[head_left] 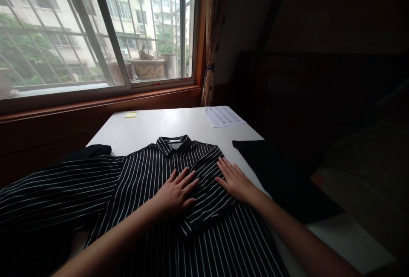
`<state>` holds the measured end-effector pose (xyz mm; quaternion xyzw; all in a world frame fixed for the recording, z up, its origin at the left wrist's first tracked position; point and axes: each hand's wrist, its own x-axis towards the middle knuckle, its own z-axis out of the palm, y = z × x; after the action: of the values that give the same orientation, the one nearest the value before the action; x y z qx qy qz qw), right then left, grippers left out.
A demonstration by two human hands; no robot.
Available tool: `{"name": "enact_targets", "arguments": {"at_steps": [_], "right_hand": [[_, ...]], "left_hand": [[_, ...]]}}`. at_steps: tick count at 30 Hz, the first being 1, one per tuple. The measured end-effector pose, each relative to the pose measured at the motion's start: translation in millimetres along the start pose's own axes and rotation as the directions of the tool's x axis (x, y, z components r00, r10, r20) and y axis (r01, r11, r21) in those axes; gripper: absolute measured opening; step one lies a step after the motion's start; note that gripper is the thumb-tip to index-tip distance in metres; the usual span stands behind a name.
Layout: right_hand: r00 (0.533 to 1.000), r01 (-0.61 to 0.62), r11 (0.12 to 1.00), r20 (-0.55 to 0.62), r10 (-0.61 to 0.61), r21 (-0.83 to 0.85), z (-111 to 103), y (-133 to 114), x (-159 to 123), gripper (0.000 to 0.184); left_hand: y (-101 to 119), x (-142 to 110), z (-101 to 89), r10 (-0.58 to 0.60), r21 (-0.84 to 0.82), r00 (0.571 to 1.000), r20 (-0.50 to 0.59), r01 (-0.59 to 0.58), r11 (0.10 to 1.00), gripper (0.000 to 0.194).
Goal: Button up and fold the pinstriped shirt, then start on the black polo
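A black shirt with white stripes [137, 183] lies spread on a white table [153, 122], its collar toward the window. The sleeve on the right [207, 202] is folded inward across the shirt's front. My left hand [177, 191] rests flat on the shirt at the edge of that folded sleeve, fingers spread. Over the fold near the right shoulder lies my right hand [234, 179], palm down with fingers stretched out. The other sleeve [60, 187] extends out to the left, past the table's side. My forearms cover parts of the lower shirt.
Dark cloth [287, 179] hangs over the table's right edge, and more dark fabric [92, 151] shows behind the left sleeve. Printed sheets [224, 116] lie at the far right corner, a yellow sticky note [131, 114] at the far left. Beyond stands a barred window [128, 85].
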<state>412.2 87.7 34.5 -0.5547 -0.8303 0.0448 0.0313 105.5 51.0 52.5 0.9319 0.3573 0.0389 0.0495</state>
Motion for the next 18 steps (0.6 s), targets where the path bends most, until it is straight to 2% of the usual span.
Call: {"name": "enact_targets", "arguments": {"at_steps": [4,7,11,18], "right_hand": [[0.995,-0.044,0.999,-0.086,0.042,-0.019,-2,-4,25,0.073],[0.99,0.007,1.0,-0.143,-0.008,-0.007,2,-15,47,0.066],[0.996,0.04,0.999,-0.074,-0.039,0.02,12,-21,73,0.07],[0.999,-0.005,1.0,-0.049,0.005,0.015,14,2,104,0.073]], "left_hand": [[11,0,-4.2,0.085,0.078,0.992,-0.09,-0.078,0.994,0.062],[21,3,-6.9,0.156,0.054,0.98,-0.12,-0.15,0.987,0.062],[31,0,-8.1,0.215,-0.052,0.974,-0.069,-0.219,0.974,0.062],[34,-10,-9.1,0.216,-0.075,0.974,-0.066,-0.221,0.972,0.062]]}}
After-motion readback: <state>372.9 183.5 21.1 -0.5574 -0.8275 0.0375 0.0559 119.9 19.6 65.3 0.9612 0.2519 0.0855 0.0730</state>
